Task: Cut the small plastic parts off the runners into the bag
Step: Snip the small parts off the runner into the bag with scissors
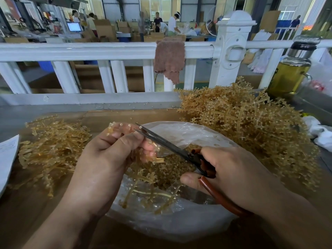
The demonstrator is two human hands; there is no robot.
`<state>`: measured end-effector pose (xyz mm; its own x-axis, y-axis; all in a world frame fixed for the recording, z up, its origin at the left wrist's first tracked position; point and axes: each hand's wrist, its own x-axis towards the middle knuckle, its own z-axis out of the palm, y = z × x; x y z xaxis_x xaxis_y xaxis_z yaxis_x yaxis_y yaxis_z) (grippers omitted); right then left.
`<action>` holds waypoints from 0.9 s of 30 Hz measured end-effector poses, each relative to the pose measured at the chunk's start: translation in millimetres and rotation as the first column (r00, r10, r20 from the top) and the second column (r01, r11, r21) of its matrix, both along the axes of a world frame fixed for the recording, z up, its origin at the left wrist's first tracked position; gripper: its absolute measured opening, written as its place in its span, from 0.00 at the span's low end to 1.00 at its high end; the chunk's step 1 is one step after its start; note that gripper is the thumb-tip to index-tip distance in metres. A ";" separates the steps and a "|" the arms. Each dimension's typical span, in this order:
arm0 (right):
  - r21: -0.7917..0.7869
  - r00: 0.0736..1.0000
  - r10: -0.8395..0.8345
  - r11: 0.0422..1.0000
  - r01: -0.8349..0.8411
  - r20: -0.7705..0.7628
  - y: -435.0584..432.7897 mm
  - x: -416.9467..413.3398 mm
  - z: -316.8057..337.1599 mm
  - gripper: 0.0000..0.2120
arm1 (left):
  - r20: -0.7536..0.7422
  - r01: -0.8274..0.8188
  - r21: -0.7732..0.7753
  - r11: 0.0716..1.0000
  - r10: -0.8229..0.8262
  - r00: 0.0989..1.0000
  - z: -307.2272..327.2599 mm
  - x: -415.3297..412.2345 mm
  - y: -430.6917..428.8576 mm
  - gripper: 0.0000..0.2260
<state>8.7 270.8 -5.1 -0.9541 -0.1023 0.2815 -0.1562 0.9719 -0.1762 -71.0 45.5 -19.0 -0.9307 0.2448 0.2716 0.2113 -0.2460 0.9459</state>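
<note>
My left hand (111, 155) grips an amber plastic runner (142, 178) with small parts on its branches, held over the open clear plastic bag (179, 223). My right hand (231, 169) holds scissors (172, 146) with red-brown handles; the dark blades point up-left and sit against the runner's tips by my left fingers. Cut small parts (172, 168) lie heaped inside the bag. The lower end of the runner hangs down into the bag.
A big pile of uncut runners (248, 126) lies at the right, a pile of stripped runners (52, 144) at the left. White railing (107, 51) with a brown cloth (169, 58) stands behind. A bottle (289, 72) stands at far right, paper (7, 155) at the left edge.
</note>
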 end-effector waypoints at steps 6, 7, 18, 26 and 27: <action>0.005 1.000 0.003 1.000 -0.003 -0.004 2.9 -0.1 1.2 0.32 | -0.060 0.053 -0.104 0.993 -0.059 0.996 1.3 1.9 -0.5 0.13; 0.008 1.000 0.000 1.000 0.000 -0.004 3.2 -0.2 1.5 0.33 | -0.062 0.065 -0.108 0.992 -0.072 0.995 1.6 2.1 -0.5 0.13; -0.036 0.999 -0.021 0.999 0.023 0.050 5.7 0.0 4.9 0.33 | -0.037 0.059 -0.150 0.987 -0.065 0.997 1.9 3.8 -0.8 0.13; 0.002 0.999 -0.031 1.000 0.031 0.039 3.6 0.5 5.2 0.33 | -0.037 0.041 -0.138 0.990 -0.046 0.998 0.3 2.8 -1.5 0.15; 0.004 0.999 -0.031 1.000 0.031 0.040 3.5 0.4 4.8 0.33 | -0.034 0.042 -0.133 0.990 -0.047 0.998 0.2 2.6 -1.4 0.15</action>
<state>9.2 274.3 -0.3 -0.9673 -0.0732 0.2429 -0.1188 0.9767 -0.1786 -68.4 44.1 -18.8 -0.9081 0.3216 0.2681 0.2382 -0.1297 0.9625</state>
